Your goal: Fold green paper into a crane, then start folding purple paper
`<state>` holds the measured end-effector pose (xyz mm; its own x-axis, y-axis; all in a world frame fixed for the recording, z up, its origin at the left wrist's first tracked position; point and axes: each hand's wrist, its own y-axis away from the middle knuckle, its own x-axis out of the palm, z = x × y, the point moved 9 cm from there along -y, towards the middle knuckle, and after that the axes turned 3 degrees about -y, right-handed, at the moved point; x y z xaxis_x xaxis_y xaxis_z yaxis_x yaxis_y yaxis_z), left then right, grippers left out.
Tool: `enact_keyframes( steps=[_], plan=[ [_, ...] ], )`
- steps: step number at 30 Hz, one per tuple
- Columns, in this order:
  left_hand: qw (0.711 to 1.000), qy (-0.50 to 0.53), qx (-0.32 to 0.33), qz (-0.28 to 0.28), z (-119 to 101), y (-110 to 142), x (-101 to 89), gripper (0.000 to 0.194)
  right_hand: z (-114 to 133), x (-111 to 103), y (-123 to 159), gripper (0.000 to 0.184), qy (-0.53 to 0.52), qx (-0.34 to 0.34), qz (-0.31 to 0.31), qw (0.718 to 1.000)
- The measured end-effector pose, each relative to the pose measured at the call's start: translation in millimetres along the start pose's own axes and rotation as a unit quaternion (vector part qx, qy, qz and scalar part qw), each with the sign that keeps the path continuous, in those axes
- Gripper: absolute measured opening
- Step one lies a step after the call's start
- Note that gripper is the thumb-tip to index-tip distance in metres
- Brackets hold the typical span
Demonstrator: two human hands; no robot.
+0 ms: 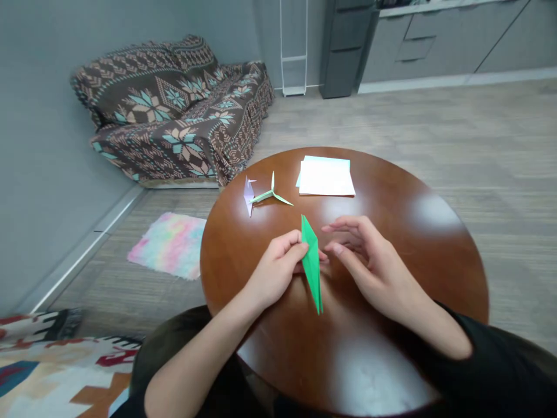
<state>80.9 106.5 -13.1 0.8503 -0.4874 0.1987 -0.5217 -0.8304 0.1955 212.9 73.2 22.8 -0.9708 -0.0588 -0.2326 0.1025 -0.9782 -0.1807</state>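
Observation:
My left hand (276, 270) pinches a long, narrow folded piece of green origami paper (312, 268) between thumb and fingers, and the paper stands nearly upright in my view with its point over the table. My right hand (365, 264) hovers just to the right of the paper, its fingers apart and curved, holding nothing. Both hands are over a round polished wooden table (404, 255). Farther off on it lie a pale lilac folded paper crane (249, 196), a three-pointed pale green paper fold (272, 195) and a stack of white paper sheets (326, 177) with a pale blue sheet beneath.
A sofa (174, 110) under a brown patterned throw stands against the far wall. A pastel fluffy mat (167, 245) lies on the wooden floor left of the table. A patterned rug (56, 371) lies at lower left; grey cabinets stand at the back right.

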Motion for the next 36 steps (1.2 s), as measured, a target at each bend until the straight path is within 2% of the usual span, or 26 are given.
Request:
enact_keyframes(
  steps=[3, 7, 11, 14, 16, 19, 21, 23, 24, 26, 28, 29, 32, 36],
  plan=[
    [0.997, -0.001, -0.034, 0.062, 5, 4, 10.1, 0.032, -2, 2, -2, 0.031, -0.052, 0.014, 0.025, 0.998],
    [0.995, -0.037, -0.037, 0.087, 2, 5, 10.1, 0.033, 1, 11, -2, 0.023, -0.092, 0.049, 0.086, 0.991],
    [0.995, -0.039, -0.041, 0.08, 1, 2, 2.5, 0.038, 1, 3, -4, 0.023, -0.089, 0.06, 0.056, 0.993],
    [0.996, -0.006, -0.042, 0.074, 1, 0, -1.8, 0.042, -3, -4, -5, 0.013, -0.091, 0.057, 0.037, 0.994],
    [0.995, 0.066, -0.048, 0.051, -1, -2, -6.9, 0.045, -4, -12, -7, 0.011, -0.078, 0.035, 0.002, 0.996],
    [0.982, 0.184, -0.025, -0.018, -7, -3, -18.4, 0.055, 1, -38, -8, 0.005, -0.027, -0.024, -0.13, 0.991],
    [0.982, 0.182, 0.01, -0.039, -13, -2, -19.7, 0.065, 4, -50, -5, 0.004, 0.0, -0.052, -0.198, 0.979],
    [0.991, 0.119, 0.05, -0.032, -19, 0, -13.0, 0.078, 6, -50, -5, 0.004, 0.01, -0.067, -0.208, 0.976],
    [0.994, 0.082, 0.071, -0.028, -21, 1, -8.9, 0.077, 7, -46, -6, 0.005, 0.01, -0.074, -0.198, 0.977],
    [0.995, 0.026, 0.095, -0.018, -23, 3, -0.1, 0.053, 10, -37, -7, 0.009, 0.013, -0.085, -0.169, 0.982],
    [0.994, -0.001, 0.107, -0.03, -23, 4, 1.4, 0.027, 14, -28, -6, 0.011, 0.017, -0.096, -0.144, 0.985],
    [0.992, -0.006, 0.114, -0.045, -23, 4, -0.9, 0.02, 16, -23, -5, 0.011, 0.018, -0.1, -0.134, 0.986],
    [0.988, 0.0, 0.138, -0.075, -26, 4, -9.9, 0.016, 17, -14, -4, 0.012, 0.007, -0.11, -0.116, 0.987],
    [0.985, 0.013, 0.159, -0.073, -28, 2, -15.3, 0.016, 18, -11, -2, 0.012, -0.018, -0.142, -0.119, 0.983]
  ],
)
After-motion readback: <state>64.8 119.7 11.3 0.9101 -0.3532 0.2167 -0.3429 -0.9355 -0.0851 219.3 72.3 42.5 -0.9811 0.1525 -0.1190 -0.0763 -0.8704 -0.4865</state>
